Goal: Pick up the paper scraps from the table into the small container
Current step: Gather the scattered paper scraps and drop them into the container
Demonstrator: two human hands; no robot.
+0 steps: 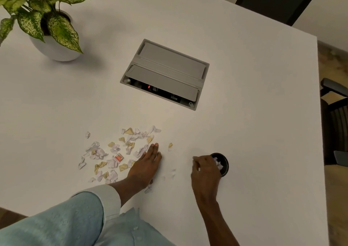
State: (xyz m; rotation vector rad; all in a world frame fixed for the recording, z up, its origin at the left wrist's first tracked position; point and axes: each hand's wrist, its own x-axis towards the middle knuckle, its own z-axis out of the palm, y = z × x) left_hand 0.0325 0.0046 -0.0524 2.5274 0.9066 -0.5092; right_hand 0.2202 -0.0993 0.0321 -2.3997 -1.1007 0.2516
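Note:
Several white and tan paper scraps [120, 149] lie scattered on the white table [244, 114], with one orange scrap [119, 157] among them. My left hand [146, 163] lies flat on the table at the right edge of the pile, fingers together and stretched out. A lone tan scrap [170, 145] sits just right of its fingertips. The small black round container [225, 164] stands to the right with white scraps inside. My right hand [205, 172] is at the container's left rim, fingers curled over the opening; whether it holds scraps is hidden.
A grey cable box [165, 72] is set into the table's middle, its flap open. A potted plant [43, 23] in a white pot stands at the far left. A few tiny white bits [173, 172] lie between my hands. The table's right edge borders a dark chair [335, 125].

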